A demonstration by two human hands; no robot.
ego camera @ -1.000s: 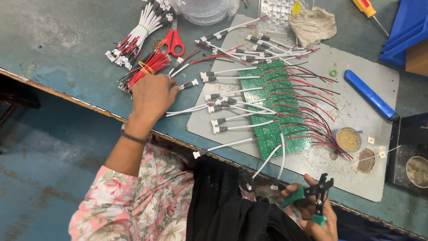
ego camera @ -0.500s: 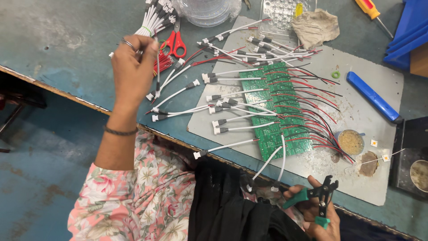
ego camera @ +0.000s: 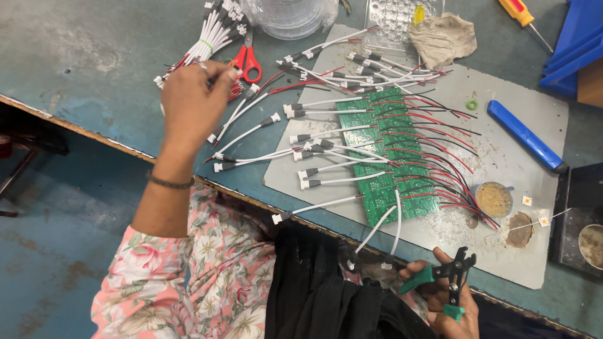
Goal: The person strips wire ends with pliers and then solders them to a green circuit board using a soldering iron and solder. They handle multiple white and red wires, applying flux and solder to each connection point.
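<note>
My left hand (ego camera: 191,100) is raised over the table's left part, fingers closed on a bundle of white cables with red wire ends (ego camera: 213,37). Red-handled scissors (ego camera: 249,59) lie just right of it. A green circuit board (ego camera: 384,157) rests on a grey mat (ego camera: 502,251), with many white connector cables and red and black wires fanning out from it. Low at the bottom right, my right hand (ego camera: 443,295) grips small green-handled cutters (ego camera: 453,276) near the table's front edge.
A blue-handled tool (ego camera: 524,135) lies on the mat's right side, beside a small round tin of paste (ego camera: 494,199). A crumpled rag (ego camera: 443,36), a clear plastic container (ego camera: 289,16), a screwdriver (ego camera: 524,16) and blue bins (ego camera: 578,47) stand at the back.
My left hand has moved from the cables near the table edge up and back to the bundled white cables by the scissors. My right hand with the cutters has barely shifted.
</note>
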